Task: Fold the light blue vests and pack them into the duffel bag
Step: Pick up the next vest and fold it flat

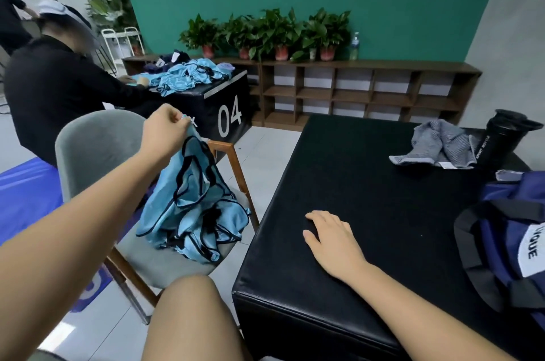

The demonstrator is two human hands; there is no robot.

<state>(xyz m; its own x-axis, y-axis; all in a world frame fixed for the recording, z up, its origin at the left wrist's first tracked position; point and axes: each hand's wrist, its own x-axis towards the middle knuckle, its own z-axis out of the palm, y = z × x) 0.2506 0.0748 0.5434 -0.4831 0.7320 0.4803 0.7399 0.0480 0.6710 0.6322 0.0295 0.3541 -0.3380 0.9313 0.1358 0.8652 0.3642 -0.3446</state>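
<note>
Vest (190, 186) top pinched in left hand (165, 132); right hand (333, 239) flat on table (368, 169); duffel bag (501, 239) cropped.

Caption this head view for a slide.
Left hand pinches a blue vest above the chair; right hand rests on the black table.

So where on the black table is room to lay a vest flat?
The black table is bare from the right hand to its far edge, left of the grey cloth. Crowded right side: cloth, bottle, duffel bag.
</note>
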